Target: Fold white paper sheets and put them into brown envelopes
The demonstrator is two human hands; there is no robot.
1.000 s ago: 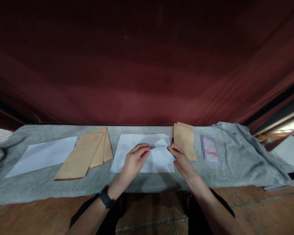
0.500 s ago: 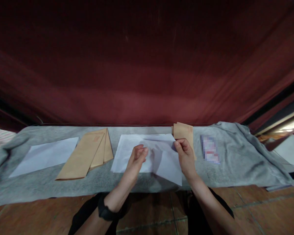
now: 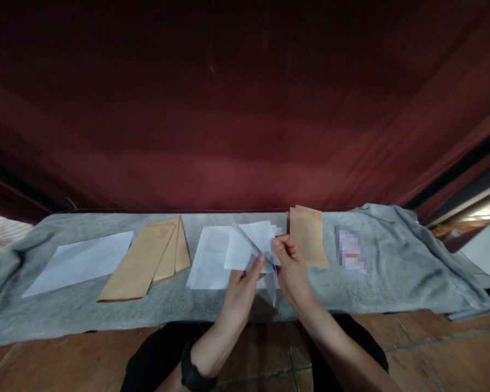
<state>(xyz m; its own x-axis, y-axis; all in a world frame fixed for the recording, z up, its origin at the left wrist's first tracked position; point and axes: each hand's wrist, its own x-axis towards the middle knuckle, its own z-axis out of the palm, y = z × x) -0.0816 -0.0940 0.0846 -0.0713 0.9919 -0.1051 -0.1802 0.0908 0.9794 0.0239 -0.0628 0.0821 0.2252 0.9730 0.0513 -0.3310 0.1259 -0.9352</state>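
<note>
Both of my hands grip a partly folded sheet of white paper [image 3: 245, 247], raised over the middle of the bench. My left hand [image 3: 242, 291] pinches its lower edge with the thumb on top. The thumb and fingers of my right hand [image 3: 289, 264] close on its right side, where a flap bends down. Beneath lies a stack of white paper [image 3: 206, 261], partly covered by the held sheet. Just beyond my right hand rest small brown envelopes [image 3: 310, 234]. Larger brown envelopes [image 3: 139, 267] lie fanned out to the left of the stack.
A grey cloth [image 3: 396, 261] covers the long bench. A single white sheet [image 3: 81, 261] lies at the far left. A blurred-out printed item [image 3: 351, 250] lies at the right. A dark red curtain [image 3: 237, 179] hangs behind; floor tiles [image 3: 265, 354] show in front.
My left hand has moved right and taken hold of the sheet, which was only in my right hand. My right hand has shifted left, and the sheet is now folded over.
</note>
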